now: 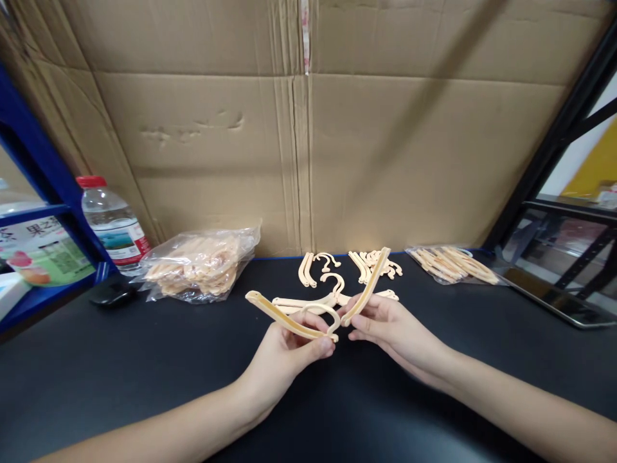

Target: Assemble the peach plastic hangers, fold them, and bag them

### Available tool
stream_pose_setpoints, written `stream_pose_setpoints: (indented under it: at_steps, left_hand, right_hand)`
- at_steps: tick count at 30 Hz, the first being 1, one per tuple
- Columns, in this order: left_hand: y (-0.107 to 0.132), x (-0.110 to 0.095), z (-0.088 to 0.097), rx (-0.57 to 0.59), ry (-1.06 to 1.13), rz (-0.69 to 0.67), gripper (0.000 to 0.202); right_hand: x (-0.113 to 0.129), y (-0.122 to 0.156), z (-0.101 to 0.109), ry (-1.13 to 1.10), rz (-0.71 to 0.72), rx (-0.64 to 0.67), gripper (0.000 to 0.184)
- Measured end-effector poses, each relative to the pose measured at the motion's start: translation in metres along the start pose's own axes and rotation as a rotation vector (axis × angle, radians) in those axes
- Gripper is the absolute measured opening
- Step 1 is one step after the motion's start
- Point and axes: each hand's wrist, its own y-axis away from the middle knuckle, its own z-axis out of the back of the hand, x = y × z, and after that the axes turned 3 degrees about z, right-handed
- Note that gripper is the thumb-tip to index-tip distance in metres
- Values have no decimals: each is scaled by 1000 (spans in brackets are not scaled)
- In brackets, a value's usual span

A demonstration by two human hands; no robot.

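Observation:
My left hand [284, 354] is closed on a cream plastic hanger arm [274, 312], pinched near its inner end. A curved hanger hook [336, 315] meets that end, standing up beside my thumb. Between the thumb and fingers of my right hand [390, 325] is a second hanger arm [372, 283], tilted up to the right. Its lower end is close to the hook; whether they touch I cannot tell. Just behind my hands, a hanger [290, 302] with a hook and two arms lies on the black table [193, 373], partly covered by my fingers.
Loose hanger arms [307, 270], hooks [328, 260] and more parts [380, 262] lie at the back. Bags of parts stand left [200, 263] and right [450, 263]. A bottle [116, 225], a black mouse [113, 292], a tablet-like slab [554, 296] and a cardboard wall [216, 141] surround the area.

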Motion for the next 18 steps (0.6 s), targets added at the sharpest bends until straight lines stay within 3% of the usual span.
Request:
stream_pose_setpoints:
  at_steps: [6, 18]
  left_hand:
    - [-2, -1, -1, 32, -33, 8, 16]
    - [1, -5, -6, 35, -82, -1, 13]
  right_hand:
    - [-4, -3, -2, 191, 94, 80, 15]
    - [-6, 4, -8, 244, 92, 113, 12]
